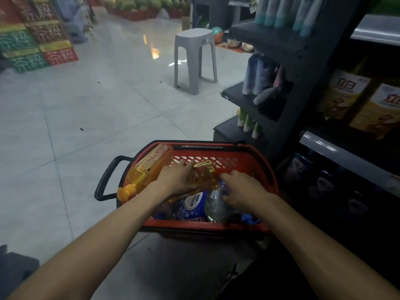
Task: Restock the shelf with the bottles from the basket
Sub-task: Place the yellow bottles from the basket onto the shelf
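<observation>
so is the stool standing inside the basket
No, the grey stool stands on the floor tiles well beyond the red basket, which holds only bottles.

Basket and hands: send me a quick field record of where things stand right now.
basket: red basket, black handles, on the floor beside the dark shelf
contents: orange bottle lying across the left rim; amber bottle; blue-labelled bottle; clear bottle
left hand: left hand resting on the amber bottle, grasp unclear
right hand: right hand reaching down onto the clear bottle, grasp unclear
shelf stock: upright bottles on the middle tier
nearby: grey stool
progress: no bottle lifted out yet
</observation>
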Motion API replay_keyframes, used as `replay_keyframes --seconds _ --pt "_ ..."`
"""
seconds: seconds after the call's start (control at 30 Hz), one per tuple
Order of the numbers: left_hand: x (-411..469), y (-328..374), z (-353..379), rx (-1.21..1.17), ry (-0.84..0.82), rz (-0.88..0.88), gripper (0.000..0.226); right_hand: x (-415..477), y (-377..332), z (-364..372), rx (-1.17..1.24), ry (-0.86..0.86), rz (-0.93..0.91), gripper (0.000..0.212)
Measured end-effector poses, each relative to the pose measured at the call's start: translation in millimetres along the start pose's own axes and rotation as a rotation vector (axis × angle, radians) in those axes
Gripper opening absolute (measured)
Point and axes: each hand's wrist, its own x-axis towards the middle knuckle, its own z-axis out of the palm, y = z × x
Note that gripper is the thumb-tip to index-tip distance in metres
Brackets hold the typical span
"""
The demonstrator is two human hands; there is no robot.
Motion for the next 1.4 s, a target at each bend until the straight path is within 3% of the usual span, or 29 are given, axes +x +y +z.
replay_keyframes --seconds 0.3,0.43,0.63,0.83,1.0,1.1,1.17,1.27,1.4 --pt "30 -7 15 -0.067 -0.132 -0.069 0.102 -4 2 12 -0.029 -0.028 -0.002 0.044" --pt "35 -1 10 -0.07 -0.153 -0.127 0.088 -3 1 13 0.009 -0.031 0.004 0.044" --pt "27 10 11 -0.104 0.025 -0.074 0.058 -2 9 12 0.065 -0.057 0.045 0.047" --pt "8 19 -4 -0.279 0.166 -0.07 0.065 -15 22 7 0.091 -0.026 0.08 0.053" --pt "0 37 -46 -0.57 0.322 -0.07 0.083 -30 21 1 0.149 0.093 0.071 0.036" --pt "4 53 -81 -0.675 0.407 -0.091 0.091 -34 16 -1 0.351 0.199 0.107 0.024" --pt "2 65 -103 -0.824 0.438 -0.084 0.094 -36 12 -6 0.599 0.204 0.119 0.038" --pt "-6 84 -131 -1.201 0.513 -0.102 0.089 -38 5 -13 1.155 0.004 0.203 0.046" --pt "-13 117 -154 -1.802 0.528 -0.209 0.063 -37 -2 -21 1.397 -0.1 0.28 0.054"
